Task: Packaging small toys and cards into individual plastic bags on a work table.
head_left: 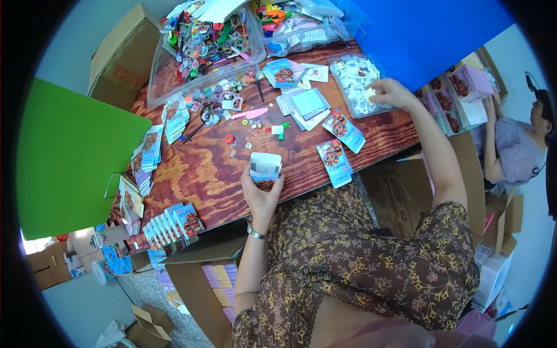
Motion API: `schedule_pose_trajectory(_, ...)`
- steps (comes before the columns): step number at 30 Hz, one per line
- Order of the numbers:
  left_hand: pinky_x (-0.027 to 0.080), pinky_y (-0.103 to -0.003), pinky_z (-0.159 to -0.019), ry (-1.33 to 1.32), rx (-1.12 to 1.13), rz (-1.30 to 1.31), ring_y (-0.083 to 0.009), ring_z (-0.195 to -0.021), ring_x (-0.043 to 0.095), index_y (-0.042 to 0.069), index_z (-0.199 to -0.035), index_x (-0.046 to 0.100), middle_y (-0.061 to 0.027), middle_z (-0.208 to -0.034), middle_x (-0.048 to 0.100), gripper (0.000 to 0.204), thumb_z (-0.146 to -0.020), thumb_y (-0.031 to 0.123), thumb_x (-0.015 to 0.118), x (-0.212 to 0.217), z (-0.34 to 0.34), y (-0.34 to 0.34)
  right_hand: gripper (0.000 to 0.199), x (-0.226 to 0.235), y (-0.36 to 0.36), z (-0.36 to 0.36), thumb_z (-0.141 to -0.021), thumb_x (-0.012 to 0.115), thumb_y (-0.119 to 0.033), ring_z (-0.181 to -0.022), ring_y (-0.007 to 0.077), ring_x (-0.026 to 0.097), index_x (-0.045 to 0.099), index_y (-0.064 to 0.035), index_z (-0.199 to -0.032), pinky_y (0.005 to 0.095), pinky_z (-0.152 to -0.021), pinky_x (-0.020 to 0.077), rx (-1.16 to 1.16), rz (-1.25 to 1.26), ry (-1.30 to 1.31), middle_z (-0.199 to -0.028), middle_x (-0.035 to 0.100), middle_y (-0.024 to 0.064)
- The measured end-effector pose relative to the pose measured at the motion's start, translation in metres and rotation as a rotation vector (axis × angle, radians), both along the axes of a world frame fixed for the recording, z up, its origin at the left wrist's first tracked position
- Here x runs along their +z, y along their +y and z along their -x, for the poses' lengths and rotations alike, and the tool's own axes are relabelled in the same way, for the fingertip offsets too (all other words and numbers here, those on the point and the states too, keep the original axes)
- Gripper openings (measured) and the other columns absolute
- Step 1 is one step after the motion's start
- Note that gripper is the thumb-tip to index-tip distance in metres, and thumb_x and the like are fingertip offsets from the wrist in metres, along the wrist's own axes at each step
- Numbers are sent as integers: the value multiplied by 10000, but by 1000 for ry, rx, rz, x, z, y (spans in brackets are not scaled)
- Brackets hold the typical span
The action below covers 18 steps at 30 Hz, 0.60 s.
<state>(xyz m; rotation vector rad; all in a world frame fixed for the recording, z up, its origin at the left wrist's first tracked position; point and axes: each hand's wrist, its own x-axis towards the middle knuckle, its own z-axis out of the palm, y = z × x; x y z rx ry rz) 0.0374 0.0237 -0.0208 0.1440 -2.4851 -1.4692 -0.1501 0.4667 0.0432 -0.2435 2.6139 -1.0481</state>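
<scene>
- The red-brown wood-grain counter (217, 191) spreads out before the person; I take the open carton (266, 167) as the middle of the clock, twelve pointing away from the person.
- At eleven o'clock is the big clear tub (174, 91), heaped with tangled, many-coloured trinkets.
- Between one and two o'clock sits a smaller clear tub (371, 113), filled with white packets (354, 75).
- A row of blue picture cartons (174, 226) leans together at eight o'clock, by the counter's edge.
- The right hand (393, 94) reaches over the smaller tub, its fingers bent toward a pale yellowish piece (370, 94); whether they pinch it I cannot tell. A light fingertip pick, one piece at a time, would likely serve best.
- The left hand (262, 200) wraps the open carton near the counter's front edge, thumb and fingers pressed to opposite sides. The mouth gapes upward; I'd hold it so, gripping low and gently lest the thin card buckle.
- Two flat blue picture packs (335, 164) lie between two and three o'clock, best left clear of the right forearm.
- A pink knife (249, 114) lies between eleven and twelve.
- A little red trinket (229, 139) rests between ten and eleven.
</scene>
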Motion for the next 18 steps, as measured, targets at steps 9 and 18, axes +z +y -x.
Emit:
schedule_pose_trajectory(9, 481, -434, -923, -6, -22, -4, -333, -1106, 574, -7, -1344, 458, -185, -1211, 556, 794, -710, 198, 891, 8, -1, 4, 320, -14, -20, -3, -798, 788, -275, -763, 301, 690, 697, 5, -924, 408, -692, 513, 34, -404, 162, -803, 699, 160)
schedule_pose_trajectory(18, 473, -447, -913, 10, -28, 16, -341, -1106, 558, -10, -1333, 464, -177, -1191, 558, 774, -716, 202, 881, 12, 0, 9, 247, -3, -12, 8, -873, 720, -250, -699, 160, 620, 664, -18, -939, 345, -650, 478, -155, -252, 143, -772, 679, 71)
